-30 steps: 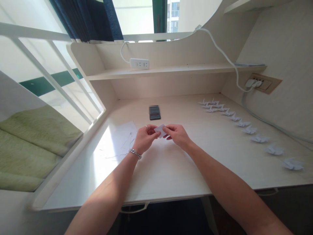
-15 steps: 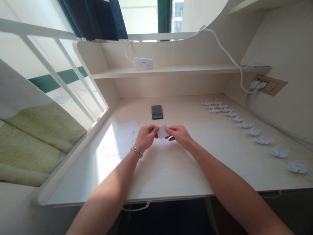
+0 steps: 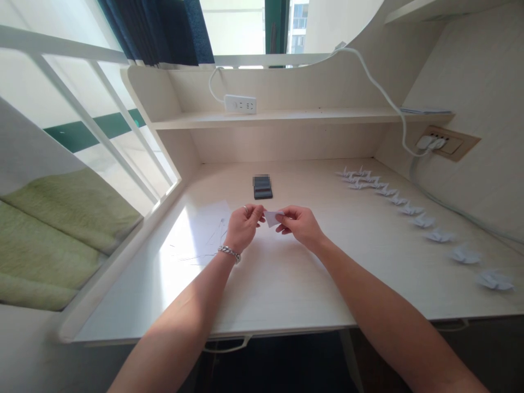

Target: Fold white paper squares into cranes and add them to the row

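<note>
Both my hands meet above the middle of a pale wooden desk (image 3: pixel 286 284) and pinch a small folded piece of white paper (image 3: pixel 272 218). My left hand (image 3: pixel 242 227), with a ring and a metal bracelet at the wrist, grips the paper's left edge. My right hand (image 3: pixel 298 225) holds its right edge with thumb and fingertips closed. The paper is lifted a little off the desk. Loose white sheets (image 3: pixel 200 234) lie in the sunlit patch just left of my left hand.
A dark phone (image 3: pixel 262 190) lies beyond my hands. Several folded white paper cranes (image 3: pixel 423 221) run in a line along the desk's right side. A power strip (image 3: pixel 240 103) sits on the shelf, a wall socket (image 3: pixel 444 142) with a cable at right. White railing and a green cushion stand left.
The folded paper looks smaller and flatter between my fingers than one second ago. My hands stay in the same place; the view has shifted slightly.
</note>
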Demonstrator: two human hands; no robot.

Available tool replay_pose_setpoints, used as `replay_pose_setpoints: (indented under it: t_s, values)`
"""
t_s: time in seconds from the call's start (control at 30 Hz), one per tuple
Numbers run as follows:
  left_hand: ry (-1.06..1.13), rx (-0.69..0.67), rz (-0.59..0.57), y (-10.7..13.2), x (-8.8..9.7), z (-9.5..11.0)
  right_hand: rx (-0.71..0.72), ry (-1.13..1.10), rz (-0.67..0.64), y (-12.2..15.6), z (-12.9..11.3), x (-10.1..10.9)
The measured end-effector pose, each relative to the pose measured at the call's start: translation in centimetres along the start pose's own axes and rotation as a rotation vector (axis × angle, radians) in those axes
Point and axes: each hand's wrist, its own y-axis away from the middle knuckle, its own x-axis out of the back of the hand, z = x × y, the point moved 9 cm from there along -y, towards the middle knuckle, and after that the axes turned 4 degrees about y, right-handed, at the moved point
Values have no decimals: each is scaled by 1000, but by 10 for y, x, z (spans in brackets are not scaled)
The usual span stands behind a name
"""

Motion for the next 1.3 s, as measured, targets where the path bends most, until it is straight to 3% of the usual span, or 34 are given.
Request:
replay_pose_setpoints:
  t_s: [0.1, 0.17, 0.27, 0.57, 0.8, 1.1, 1.3]
  values:
    - [60, 21, 76, 2, 5, 0, 43, -49, 93, -1, -3, 7]
    - [135, 51, -1, 4, -4, 1, 81, -77, 116, 0, -6, 8]
    - [237, 69, -83, 9, -17, 6, 137, -85, 91, 2, -11, 3]
    - [340, 47, -57, 11, -18, 9, 163, -64, -18, 8, -21, -10]
    - [331, 21, -66, 11, -17, 15, 146, -57, -84, 10, -26, -13]
    - [235, -82, -80, 14, -16, 22, 108, -76, -67, 11, -25, -12]
    - [136, -142, -114, 16, -18, 21, 104, 32, -42, 7, -17, -9]
